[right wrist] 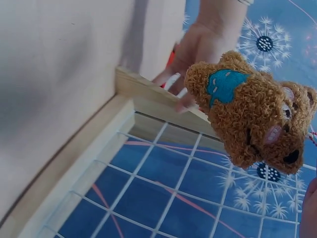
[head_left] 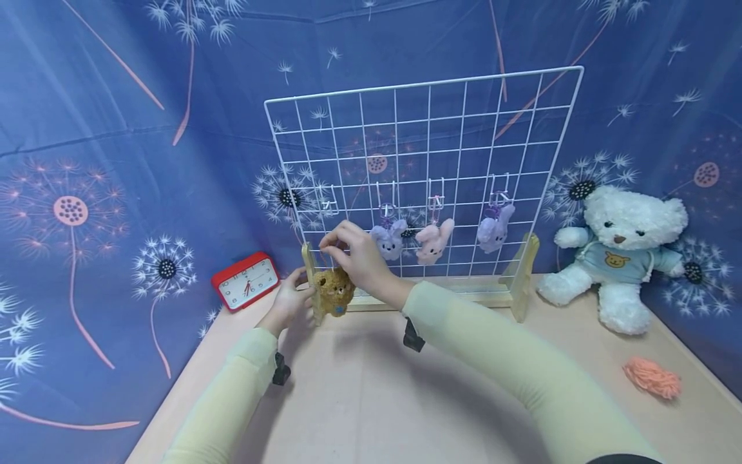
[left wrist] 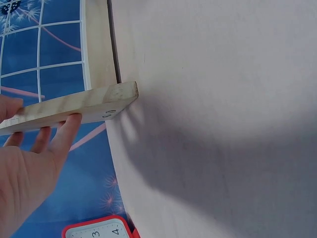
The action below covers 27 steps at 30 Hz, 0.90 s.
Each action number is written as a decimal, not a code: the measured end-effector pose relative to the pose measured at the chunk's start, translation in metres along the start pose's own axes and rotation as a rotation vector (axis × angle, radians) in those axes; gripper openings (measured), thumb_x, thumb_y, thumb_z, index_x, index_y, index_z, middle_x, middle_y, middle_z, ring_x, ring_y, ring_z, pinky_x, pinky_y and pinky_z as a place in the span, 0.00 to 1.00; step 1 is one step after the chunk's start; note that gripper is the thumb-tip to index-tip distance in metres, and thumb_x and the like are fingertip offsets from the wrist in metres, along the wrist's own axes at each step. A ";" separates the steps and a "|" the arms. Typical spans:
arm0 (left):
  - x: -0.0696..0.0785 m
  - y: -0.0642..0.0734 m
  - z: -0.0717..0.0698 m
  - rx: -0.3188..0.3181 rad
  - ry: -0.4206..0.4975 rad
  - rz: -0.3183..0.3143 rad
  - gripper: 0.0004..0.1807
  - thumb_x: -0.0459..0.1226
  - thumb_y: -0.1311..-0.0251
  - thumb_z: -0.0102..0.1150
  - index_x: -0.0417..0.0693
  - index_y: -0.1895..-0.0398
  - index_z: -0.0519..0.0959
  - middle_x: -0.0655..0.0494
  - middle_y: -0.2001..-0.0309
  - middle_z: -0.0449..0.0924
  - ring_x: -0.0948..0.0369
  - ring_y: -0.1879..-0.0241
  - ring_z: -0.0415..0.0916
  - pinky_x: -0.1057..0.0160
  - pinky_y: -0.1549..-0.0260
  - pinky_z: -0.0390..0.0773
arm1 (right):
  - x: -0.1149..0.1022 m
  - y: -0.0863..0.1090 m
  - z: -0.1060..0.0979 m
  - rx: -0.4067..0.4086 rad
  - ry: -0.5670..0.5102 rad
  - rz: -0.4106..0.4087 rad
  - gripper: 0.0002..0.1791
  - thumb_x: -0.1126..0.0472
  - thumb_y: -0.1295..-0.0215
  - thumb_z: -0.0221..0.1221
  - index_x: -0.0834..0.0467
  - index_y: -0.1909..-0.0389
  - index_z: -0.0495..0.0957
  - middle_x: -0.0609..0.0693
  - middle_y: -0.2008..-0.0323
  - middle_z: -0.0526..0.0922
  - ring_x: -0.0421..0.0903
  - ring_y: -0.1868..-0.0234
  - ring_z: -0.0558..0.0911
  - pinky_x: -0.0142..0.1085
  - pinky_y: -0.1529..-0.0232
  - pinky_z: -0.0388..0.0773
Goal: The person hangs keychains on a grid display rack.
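My right hand point(head_left: 364, 259) pinches the thin cord of a brown plush bear keychain point(head_left: 335, 293), which hangs in front of the lower left of a white wire grid rack point(head_left: 429, 84). The bear point(right wrist: 247, 119) has a blue patch on its body, and a red-and-white cord shows at its head in the right wrist view. My left hand point(head_left: 288, 299) grips the rack's left wooden side foot point(left wrist: 74, 105), thumb on one side and fingers on the other. Above the bear, a clear hook point(head_left: 329, 206) sits on the grid with no plush on it.
Purple bunny point(head_left: 390, 241), pink bunny point(head_left: 435, 243) and another purple bunny keychain point(head_left: 494, 232) hang from hooks. A red alarm clock point(head_left: 246, 281) stands left; a white teddy bear point(head_left: 623, 254) sits right, with coral yarn point(head_left: 653, 378) before it. Dandelion-print fabric point(head_left: 116, 161) hangs behind.
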State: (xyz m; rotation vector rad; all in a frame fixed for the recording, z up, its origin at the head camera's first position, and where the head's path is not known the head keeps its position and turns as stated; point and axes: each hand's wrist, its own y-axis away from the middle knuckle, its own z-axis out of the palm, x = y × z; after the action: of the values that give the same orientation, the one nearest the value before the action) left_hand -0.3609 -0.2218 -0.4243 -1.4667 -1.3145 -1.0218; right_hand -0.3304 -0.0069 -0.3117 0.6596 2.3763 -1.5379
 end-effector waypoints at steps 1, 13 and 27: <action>0.000 0.000 0.000 0.000 0.006 -0.006 0.34 0.23 0.32 0.53 0.35 0.23 0.57 0.29 0.33 0.66 0.38 0.38 0.71 0.44 0.37 0.73 | -0.001 -0.002 -0.001 0.005 0.001 0.000 0.04 0.70 0.32 0.64 0.59 0.61 0.84 0.49 0.63 0.80 0.42 0.65 0.78 0.32 0.62 0.78; 0.000 -0.001 0.001 0.007 0.015 -0.024 0.35 0.23 0.31 0.53 0.35 0.23 0.56 0.29 0.33 0.65 0.40 0.41 0.73 0.49 0.41 0.78 | -0.008 -0.029 -0.009 0.039 0.008 0.014 0.02 0.68 0.30 0.63 0.60 0.60 0.84 0.50 0.62 0.80 0.43 0.66 0.78 0.30 0.63 0.77; -0.001 0.001 0.002 0.011 0.014 -0.019 0.33 0.23 0.31 0.54 0.36 0.23 0.58 0.29 0.32 0.65 0.38 0.39 0.71 0.50 0.40 0.77 | -0.016 -0.055 -0.015 0.084 0.063 0.071 0.03 0.66 0.29 0.63 0.60 0.59 0.84 0.51 0.61 0.80 0.45 0.66 0.77 0.31 0.64 0.75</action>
State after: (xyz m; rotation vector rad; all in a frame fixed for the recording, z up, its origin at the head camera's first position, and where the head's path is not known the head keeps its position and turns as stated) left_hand -0.3602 -0.2207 -0.4259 -1.4389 -1.3239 -1.0337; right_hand -0.3430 -0.0162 -0.2545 0.8127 2.3165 -1.6177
